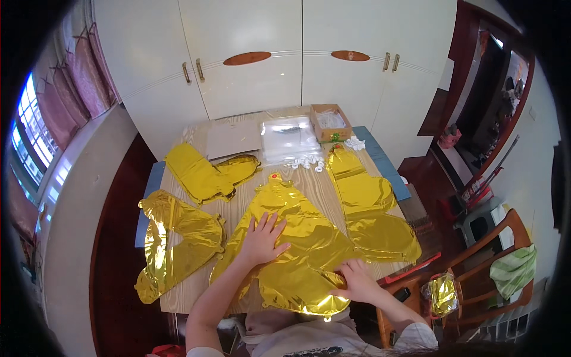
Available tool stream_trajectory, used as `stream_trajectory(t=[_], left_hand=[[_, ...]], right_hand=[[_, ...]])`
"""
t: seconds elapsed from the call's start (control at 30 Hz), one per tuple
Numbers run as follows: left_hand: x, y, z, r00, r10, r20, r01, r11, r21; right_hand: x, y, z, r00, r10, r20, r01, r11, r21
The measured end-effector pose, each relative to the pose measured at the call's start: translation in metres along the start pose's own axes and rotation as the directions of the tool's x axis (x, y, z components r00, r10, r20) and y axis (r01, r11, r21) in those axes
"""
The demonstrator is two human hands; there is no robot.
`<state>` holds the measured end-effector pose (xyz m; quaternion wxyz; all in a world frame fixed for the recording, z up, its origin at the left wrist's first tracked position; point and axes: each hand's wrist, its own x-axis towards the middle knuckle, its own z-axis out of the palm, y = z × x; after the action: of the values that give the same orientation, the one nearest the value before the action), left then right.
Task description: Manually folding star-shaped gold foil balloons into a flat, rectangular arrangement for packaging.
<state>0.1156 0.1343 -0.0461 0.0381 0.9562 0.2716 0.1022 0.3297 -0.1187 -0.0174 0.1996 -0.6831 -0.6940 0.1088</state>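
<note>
A large flat gold foil balloon (297, 220) lies before me on the wooden table, its lower end reaching the near edge. My left hand (262, 241) rests on its middle, palm down and fingers spread. At the balloon's lower right edge is my right hand (360, 282), its thumb and fingers apart on the foil and partly hidden. An orange-red spot (275, 177) marks the balloon's top tip. More flat gold foil balloons surround it: a balloon at the far left (193, 172), one at the near left (184, 235) and one on the right (366, 205).
Clear plastic sleeves (289, 138) lie at the back beside an open cardboard box (331, 124). Small white rings (308, 162) are scattered in front of them. A wooden chair (517, 229) with a green cloth stands to the right, near a packed gold foil bundle (444, 294).
</note>
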Motion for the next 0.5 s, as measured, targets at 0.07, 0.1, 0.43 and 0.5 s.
stream_trajectory(t=[0.07, 0.1, 0.43, 0.5], left_hand=[[-0.002, 0.000, 0.001, 1.000, -0.006, 0.010, 0.006, 1.000, 0.009], [-0.001, -0.001, -0.001, 1.000, -0.008, 0.007, 0.008, 1.000, 0.017], [-0.001, 0.001, -0.007, 0.998, -0.006, 0.063, 0.004, 1.000, 0.023], [-0.001, 0.001, -0.006, 0.998, -0.001, 0.066, 0.000, 1.000, 0.021]], right_hand=[[-0.001, -0.003, -0.001, 0.996, 0.056, 0.063, -0.058, 0.998, 0.025], [0.001, -0.001, 0.002, 0.998, 0.027, 0.048, -0.029, 0.999, 0.044], [0.021, 0.020, -0.025, 0.939, 0.260, 0.226, -0.285, 0.955, 0.082], [0.018, 0.020, -0.022, 0.930, 0.256, 0.262, -0.273, 0.962, 0.027]])
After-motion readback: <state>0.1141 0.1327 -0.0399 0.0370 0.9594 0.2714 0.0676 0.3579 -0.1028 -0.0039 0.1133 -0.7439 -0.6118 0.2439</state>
